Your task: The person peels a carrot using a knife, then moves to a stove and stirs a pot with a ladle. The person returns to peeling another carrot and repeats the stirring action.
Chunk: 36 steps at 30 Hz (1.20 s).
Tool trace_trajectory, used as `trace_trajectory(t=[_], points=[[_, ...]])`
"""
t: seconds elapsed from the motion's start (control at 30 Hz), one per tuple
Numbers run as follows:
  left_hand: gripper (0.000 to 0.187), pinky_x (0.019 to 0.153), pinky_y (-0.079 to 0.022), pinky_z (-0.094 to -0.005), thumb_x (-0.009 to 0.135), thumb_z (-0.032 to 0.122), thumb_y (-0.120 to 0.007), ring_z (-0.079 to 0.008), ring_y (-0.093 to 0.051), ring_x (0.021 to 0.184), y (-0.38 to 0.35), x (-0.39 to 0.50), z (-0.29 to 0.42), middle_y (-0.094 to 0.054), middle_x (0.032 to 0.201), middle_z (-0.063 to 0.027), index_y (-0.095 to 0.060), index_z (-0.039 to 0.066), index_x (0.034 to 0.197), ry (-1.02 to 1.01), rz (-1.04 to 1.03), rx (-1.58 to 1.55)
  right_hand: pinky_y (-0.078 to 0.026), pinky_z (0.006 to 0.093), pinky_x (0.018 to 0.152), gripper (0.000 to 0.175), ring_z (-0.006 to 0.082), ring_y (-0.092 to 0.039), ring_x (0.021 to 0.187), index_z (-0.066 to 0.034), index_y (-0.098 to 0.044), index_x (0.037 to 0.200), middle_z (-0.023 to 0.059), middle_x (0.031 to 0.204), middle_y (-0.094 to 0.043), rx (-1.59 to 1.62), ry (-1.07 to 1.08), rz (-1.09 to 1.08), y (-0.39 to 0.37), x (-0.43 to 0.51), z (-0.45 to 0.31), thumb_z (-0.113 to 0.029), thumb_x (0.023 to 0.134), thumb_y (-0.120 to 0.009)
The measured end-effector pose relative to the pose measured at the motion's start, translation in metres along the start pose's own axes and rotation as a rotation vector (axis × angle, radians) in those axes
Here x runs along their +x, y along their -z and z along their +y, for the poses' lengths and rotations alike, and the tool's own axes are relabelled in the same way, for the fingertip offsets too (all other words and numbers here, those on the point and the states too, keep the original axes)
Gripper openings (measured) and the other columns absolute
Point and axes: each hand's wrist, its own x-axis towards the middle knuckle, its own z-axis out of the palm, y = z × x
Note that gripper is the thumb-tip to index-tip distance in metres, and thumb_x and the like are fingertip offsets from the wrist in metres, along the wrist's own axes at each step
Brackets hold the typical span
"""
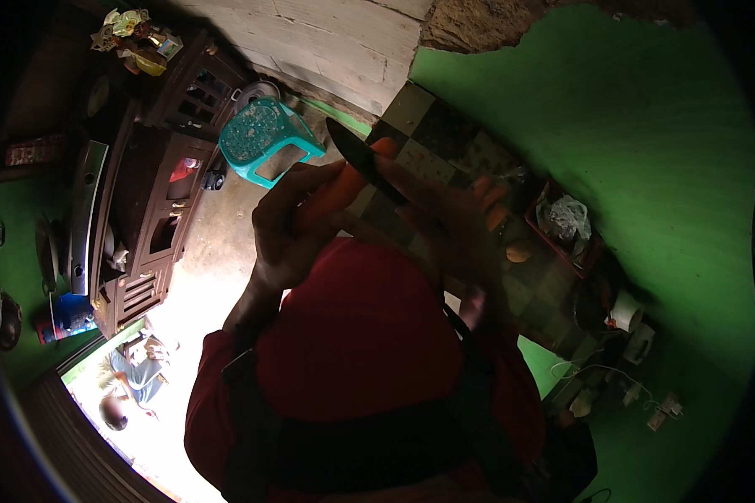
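Note:
My left hand [289, 220] is closed around a carrot [333, 198], held up in front of my chest and pointing away from me. In my right hand [440, 220] is a knife [357, 151] with a dark blade, which lies across the carrot near its far end. Whether the edge cuts into the carrot cannot be told in the dim light. Beyond my right hand, more orange pieces, apparently carrots [492, 204], lie on the checkered tiled counter [437, 160]. A small round brownish item [518, 251] rests nearer to me on the same tiles.
A red tray [557, 254] holding a clear plastic bag [564, 219] stands against the green wall. A turquoise plastic stool [258, 135] is on the floor beside a dark wooden cabinet [145, 188]. A white cable [629, 375] runs at the right. Another person [129, 380] sits beyond the doorway.

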Motion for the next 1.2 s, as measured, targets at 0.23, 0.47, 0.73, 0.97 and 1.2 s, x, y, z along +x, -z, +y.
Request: trace_trajectory(t=[0.23, 0.47, 0.73, 0.97, 1.2], points=[[0.048, 0.088, -0.052, -0.0310, 0.088, 0.003, -0.072, -0.0183, -0.066, 0.103, 0.004, -0.001, 0.001, -0.067, 0.111, -0.0127, -0.061, -0.005, 0.134, 0.063, -0.065, -0.187, -0.047, 0.0445, 0.098, 0.073, 0.0296, -0.071, 0.105, -0.0129, -0.036, 0.161, 0.0149, 0.128, -0.071, -0.035, -0.084, 0.069, -0.004, -0.001, -0.005, -0.016, 0.094, -0.067], [0.048, 0.088, -0.052, -0.0312, 0.089, 0.004, -0.070, -0.0186, -0.066, 0.103, 0.009, -0.006, -0.007, -0.068, 0.114, -0.0147, -0.060, -0.006, 0.134, 0.104, -0.086, -0.222, -0.044, 0.0426, 0.096, 0.069, 0.0309, -0.068, 0.096, -0.0157, -0.035, 0.161, 0.0141, 0.122, -0.073, -0.169, -0.072, 0.110, -0.006, 0.001, -0.003, -0.018, 0.098, -0.062], [0.054, 0.088, -0.057, -0.0346, 0.089, 0.004, -0.068, -0.0208, -0.069, 0.109, -0.020, 0.008, -0.071, -0.067, 0.125, -0.0129, -0.057, 0.004, 0.142, 0.301, -0.186, -0.020, -0.046, 0.0460, 0.105, 0.065, 0.0395, -0.065, 0.117, -0.0075, -0.035, 0.159, 0.0251, 0.134, -0.063, -0.403, -0.349, 0.504, -0.035, -0.019, 0.097, -0.021, 0.100, -0.058], [0.067, 0.076, -0.059, -0.0399, 0.087, 0.014, -0.062, -0.0278, -0.069, 0.098, -0.072, -0.011, -0.151, -0.066, 0.115, -0.0108, -0.049, 0.024, 0.152, -0.096, -0.254, 0.687, -0.047, 0.0533, 0.105, 0.068, 0.0478, -0.059, 0.124, -0.0027, -0.034, 0.156, 0.0315, 0.140, -0.055, -0.621, -0.649, 0.333, -0.075, -0.064, 0.173, -0.012, 0.092, -0.056], [0.058, 0.074, -0.055, -0.0420, 0.094, 0.018, -0.059, -0.0306, -0.067, 0.091, -0.084, -0.040, -0.203, -0.063, 0.120, -0.0102, -0.053, 0.027, 0.150, -0.109, -0.377, 0.916, -0.045, 0.0520, 0.107, 0.067, 0.0475, -0.055, 0.127, 0.0006, -0.034, 0.155, 0.0316, 0.140, -0.054, -0.538, -0.720, 0.403, -0.118, -0.076, 0.192, -0.010, 0.092, -0.056]])
